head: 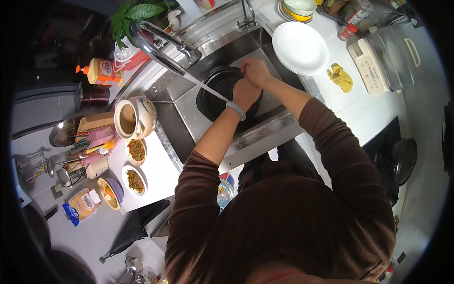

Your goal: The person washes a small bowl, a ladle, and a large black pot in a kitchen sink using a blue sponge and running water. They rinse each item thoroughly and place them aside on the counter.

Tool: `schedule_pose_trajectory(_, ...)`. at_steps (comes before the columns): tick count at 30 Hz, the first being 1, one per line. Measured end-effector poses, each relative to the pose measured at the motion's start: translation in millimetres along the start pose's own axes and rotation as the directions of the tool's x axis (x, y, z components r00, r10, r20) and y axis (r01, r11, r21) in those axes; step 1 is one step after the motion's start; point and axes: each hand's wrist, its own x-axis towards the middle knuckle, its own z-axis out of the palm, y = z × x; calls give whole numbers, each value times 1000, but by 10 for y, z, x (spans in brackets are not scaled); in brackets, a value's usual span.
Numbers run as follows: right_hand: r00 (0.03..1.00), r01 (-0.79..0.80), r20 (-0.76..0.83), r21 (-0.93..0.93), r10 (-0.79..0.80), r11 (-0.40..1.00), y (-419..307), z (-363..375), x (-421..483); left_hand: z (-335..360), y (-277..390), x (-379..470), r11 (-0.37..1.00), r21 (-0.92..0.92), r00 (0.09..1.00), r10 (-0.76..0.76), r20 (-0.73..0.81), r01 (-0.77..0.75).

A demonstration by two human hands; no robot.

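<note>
A black pot or pan (221, 87) sits in the stainless-steel sink (184, 120) before me. Over its right side is my left hand (246, 93), back turned up, with a pale bangle (236, 110) on the wrist. My right hand (256, 72) is bent at the pot's far right rim and meets the left one. The fingers of both are largely hidden, so whatever may be between them cannot be seen. From the chrome faucet (159, 53), a stream of water (205, 86) falls toward my left wrist and the pot.
White plates (299, 48) stand right of the sink, near a yellow cloth (340, 78) and an appliance (369, 67). To the left are a ceramic pot (136, 117), two dishes of food (136, 151) (134, 181) and a detergent bottle (104, 72). A lidded pan (404, 161) is at far right.
</note>
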Motion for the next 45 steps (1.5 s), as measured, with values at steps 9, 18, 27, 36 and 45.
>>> schedule_pose_trajectory(9,865,-497,420,654,272,571,416,-349,-563,-416,199,-264,449,-656,785,-210,582,607)
schedule_pose_trajectory(18,948,-197,-190,276,254,941,896,-713,-1092,-830,618,-352,664,-677,919,-391,48,318)
schedule_pose_trajectory(27,855,-518,198,360,479,776,1023,-957,-1584,-892,1290,-26,-126,-868,868,-70,491,480)
schedule_pose_trajectory(36,909,-221,237,971,342,-85,1217,-1660,-2543,-862,2729,163,519,-848,805,546,233,-107)
schedule_pose_trajectory(45,478,322,-648,757,593,568,3222,-2611,-3761,594,3206,1583,885,-172,901,414,-131,-432)
